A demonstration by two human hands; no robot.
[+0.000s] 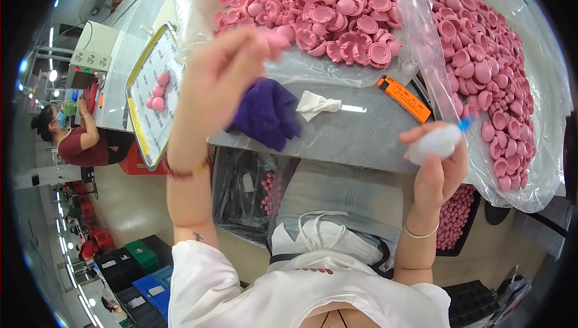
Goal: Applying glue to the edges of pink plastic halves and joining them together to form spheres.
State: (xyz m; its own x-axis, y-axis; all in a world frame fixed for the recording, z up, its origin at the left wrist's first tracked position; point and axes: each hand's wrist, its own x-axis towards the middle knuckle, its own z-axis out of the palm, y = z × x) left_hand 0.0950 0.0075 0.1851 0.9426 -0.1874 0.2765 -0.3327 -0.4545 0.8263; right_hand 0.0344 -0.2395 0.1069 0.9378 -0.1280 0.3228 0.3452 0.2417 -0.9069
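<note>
My left hand (220, 81), smeared by motion, is raised over the table's left part. At its fingertips is a blurred pink plastic piece (276, 40), pinched in front of the heap of pink hollow shells (367, 24). On the right, my right hand (442, 174) is closed round a white rounded thing with a blue tip (436, 142); its exact kind is unclear. A crumpled purple cloth (265, 114) lies just right of my left wrist. Between my hands rests a crumpled white cloth (317, 105).
Clear plastic sheeting (415, 21) lies under and between two shell heaps. An orange box (404, 99) sits near my right hand. At left, a yellow-edged tray (133, 120) bears several pink pieces (158, 92). Below the table stand bins of pink parts (453, 216). A person (78, 135) sits far left.
</note>
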